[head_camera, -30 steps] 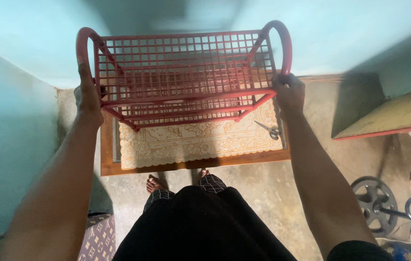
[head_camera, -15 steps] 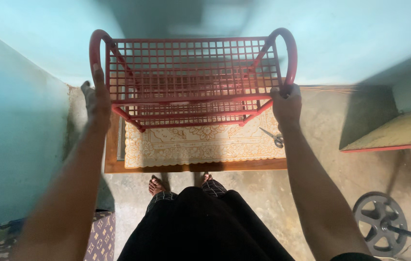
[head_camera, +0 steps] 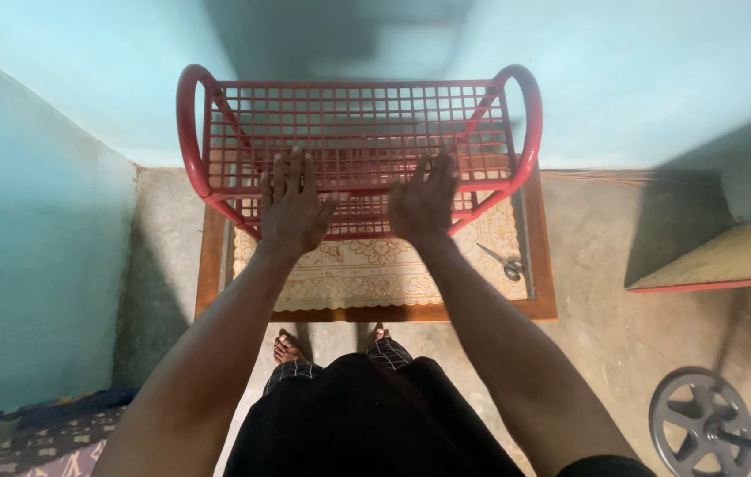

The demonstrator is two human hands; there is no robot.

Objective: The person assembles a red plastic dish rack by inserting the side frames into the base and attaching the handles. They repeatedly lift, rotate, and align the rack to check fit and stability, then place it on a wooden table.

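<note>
A red wire rack (head_camera: 358, 124) with arched side handles stands on a low wooden table (head_camera: 543, 305) against the turquoise wall. My left hand (head_camera: 291, 205) lies flat, fingers spread, over the rack's top grid near its front left. My right hand (head_camera: 424, 201) rests the same way just to the right of it. Neither hand holds anything. A cream patterned cloth (head_camera: 366, 274) covers the tabletop under the rack.
Small scissors (head_camera: 503, 262) lie on the cloth at the right. A yellow board with a red edge (head_camera: 728, 261) leans at the right. A grey wheel (head_camera: 702, 424) sits on the concrete floor at lower right. My feet show below the table's front edge.
Both hands have let go of the rack's side handles and moved inward onto its top grid. The rack now stands on the table, closer to the wall.
</note>
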